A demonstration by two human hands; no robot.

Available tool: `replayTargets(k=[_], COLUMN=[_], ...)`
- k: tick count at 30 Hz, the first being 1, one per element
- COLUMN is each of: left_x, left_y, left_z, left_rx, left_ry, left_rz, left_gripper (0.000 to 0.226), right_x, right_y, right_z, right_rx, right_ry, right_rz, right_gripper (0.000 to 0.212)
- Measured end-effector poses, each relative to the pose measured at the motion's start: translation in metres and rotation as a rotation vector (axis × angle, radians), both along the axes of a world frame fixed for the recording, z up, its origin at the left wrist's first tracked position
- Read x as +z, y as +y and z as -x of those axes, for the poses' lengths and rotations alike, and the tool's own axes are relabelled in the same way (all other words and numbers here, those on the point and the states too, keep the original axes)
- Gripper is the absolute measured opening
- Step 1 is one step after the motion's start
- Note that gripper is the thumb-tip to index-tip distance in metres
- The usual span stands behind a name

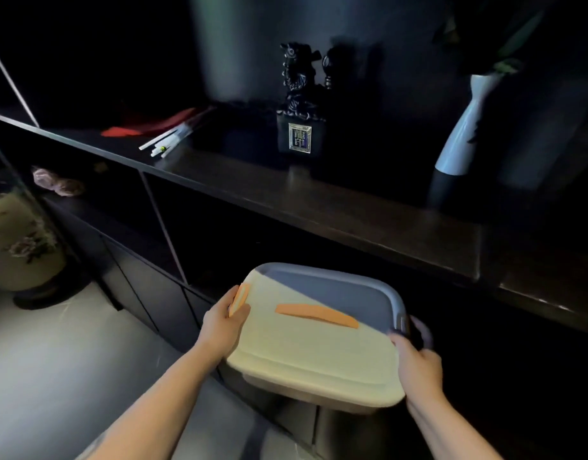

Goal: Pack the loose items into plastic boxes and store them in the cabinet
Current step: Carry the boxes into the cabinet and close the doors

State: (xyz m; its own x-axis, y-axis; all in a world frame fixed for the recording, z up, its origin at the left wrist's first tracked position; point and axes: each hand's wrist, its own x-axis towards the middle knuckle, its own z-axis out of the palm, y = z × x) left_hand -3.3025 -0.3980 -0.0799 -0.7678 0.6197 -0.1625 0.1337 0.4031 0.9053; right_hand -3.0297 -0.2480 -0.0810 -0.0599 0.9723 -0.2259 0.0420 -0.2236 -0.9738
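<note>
A plastic box with a cream lid, an orange top handle and orange side clips is held in the air in front of the dark cabinet. My left hand grips its left end, thumb on the orange clip. My right hand grips the right end, fingers curled round the dark clip there. The lid is closed, so the contents are hidden. The box's far edge sits at the mouth of the cabinet's dark open compartment under the shelf top.
On the cabinet top stand a dark figurine, a white and black vase, and white sticks with red cloth. A large floral floor vase stands at the left on pale floor. Closed cabinet doors lie below.
</note>
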Motion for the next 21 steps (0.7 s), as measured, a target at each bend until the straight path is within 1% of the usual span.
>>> replayTargets(k=[2,4,5,7,8,9,11,12,13,14,16,17,19,21], left_x=[0.001,0.005,0.007,0.010,0.012,0.014,0.010,0.008,0.005,0.003,0.002,0.002,0.001,0.001], left_y=[0.010,0.017,0.018,0.013,0.010,0.005,-0.001,-0.001,0.000,0.001,0.004,0.006,0.013,0.021], left_z=[0.015,0.024,0.023,0.009,-0.001,-0.009,-0.011,-0.008,-0.005,-0.002,0.004,0.007,0.017,0.027], left_rx=[-0.039,-0.079,-0.131,-0.287,-0.385,-0.468,-0.552,-0.572,-0.585,-0.598,-0.635,-0.657,-0.692,-0.710], left_ry=[-0.001,0.100,0.213,0.533,0.669,0.737,0.773,0.781,0.806,0.829,0.834,0.845,0.866,0.878], left_rz=[0.055,0.104,0.133,0.177,0.180,0.192,0.178,0.159,0.137,0.120,0.104,0.115,0.138,0.128], left_gripper=[0.059,0.071,0.077,0.089,0.088,0.084,0.079,0.078,0.077,0.073,0.065,0.064,0.064,0.066], right_x=[-0.001,0.000,0.001,0.007,0.009,0.012,0.016,0.018,0.018,0.018,0.015,0.013,0.010,0.009], right_y=[0.002,0.005,0.006,0.006,0.005,0.003,-0.005,-0.011,-0.020,-0.032,-0.060,-0.073,-0.085,-0.085], right_z=[0.013,0.026,0.032,0.042,0.045,0.047,0.049,0.049,0.051,0.055,0.065,0.069,0.074,0.076], right_rx=[-0.058,-0.112,-0.134,-0.157,-0.151,-0.125,-0.064,-0.052,-0.045,-0.015,0.134,0.234,0.356,0.383], right_ry=[0.007,0.001,-0.014,-0.081,-0.147,-0.256,-0.600,-0.795,-0.939,-1.017,-1.051,-1.072,-1.101,-1.120], right_rz=[-0.008,0.000,0.006,0.013,0.018,0.027,-0.034,-0.127,-0.253,-0.389,-0.607,-0.666,-0.676,-0.654], right_gripper=[0.031,0.033,0.035,0.041,0.044,0.047,0.052,0.053,0.053,0.052,0.047,0.047,0.052,0.056])
